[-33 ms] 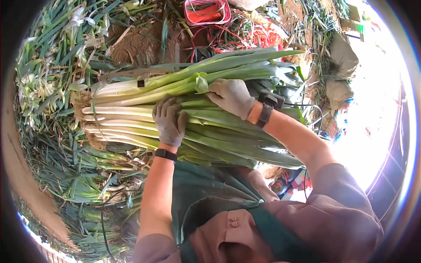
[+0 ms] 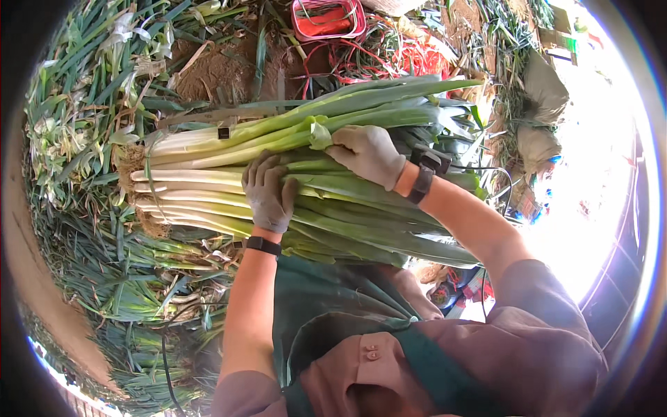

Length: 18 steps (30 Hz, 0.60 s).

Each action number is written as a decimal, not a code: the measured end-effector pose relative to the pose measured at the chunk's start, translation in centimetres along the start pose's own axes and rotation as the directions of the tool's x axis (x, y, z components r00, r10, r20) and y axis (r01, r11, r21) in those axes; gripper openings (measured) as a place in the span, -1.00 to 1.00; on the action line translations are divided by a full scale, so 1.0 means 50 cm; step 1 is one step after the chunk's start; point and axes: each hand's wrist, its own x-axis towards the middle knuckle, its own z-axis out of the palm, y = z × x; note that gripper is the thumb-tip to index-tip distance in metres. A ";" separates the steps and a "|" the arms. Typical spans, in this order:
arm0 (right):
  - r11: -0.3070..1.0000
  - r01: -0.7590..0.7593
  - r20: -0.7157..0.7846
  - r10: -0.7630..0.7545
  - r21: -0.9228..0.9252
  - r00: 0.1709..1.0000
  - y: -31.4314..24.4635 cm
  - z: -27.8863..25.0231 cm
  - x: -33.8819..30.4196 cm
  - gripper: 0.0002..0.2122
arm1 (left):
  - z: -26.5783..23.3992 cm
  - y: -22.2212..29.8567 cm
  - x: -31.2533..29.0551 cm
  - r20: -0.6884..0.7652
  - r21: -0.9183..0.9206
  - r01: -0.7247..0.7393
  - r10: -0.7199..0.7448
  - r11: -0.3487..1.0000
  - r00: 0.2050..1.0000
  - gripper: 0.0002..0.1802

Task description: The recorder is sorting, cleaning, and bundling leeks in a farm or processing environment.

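A thick bundle of leeks (image 2: 361,187) lies across in front of me, with white shanks and roots at the left and green leaves at the right. My left hand (image 2: 267,191), in a grey glove, rests over the middle of the bundle with thumb and fingers apart. Further right, my gloved right hand (image 2: 369,154) is closed, its fingertips at a torn, curled leek leaf (image 2: 319,135) on the upper stalks. A thin tie (image 2: 148,167) runs round the white ends. Small black square tags (image 2: 223,133) sit beside the shanks.
Piles of loose leeks and leaves (image 2: 90,104) cover the left side. At the back stand a pink basket (image 2: 328,19) with something red inside and a tangle of red string (image 2: 410,59). Sacks (image 2: 542,87) lie at the right. A dark green apron (image 2: 326,292) hangs before me.
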 end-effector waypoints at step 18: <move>0.870 -0.408 -0.654 0.141 -0.276 0.744 0.126 -0.754 -0.148 -0.74 | -0.025 0.002 0.002 0.069 0.077 0.044 -0.050 0.996 0.996 -0.76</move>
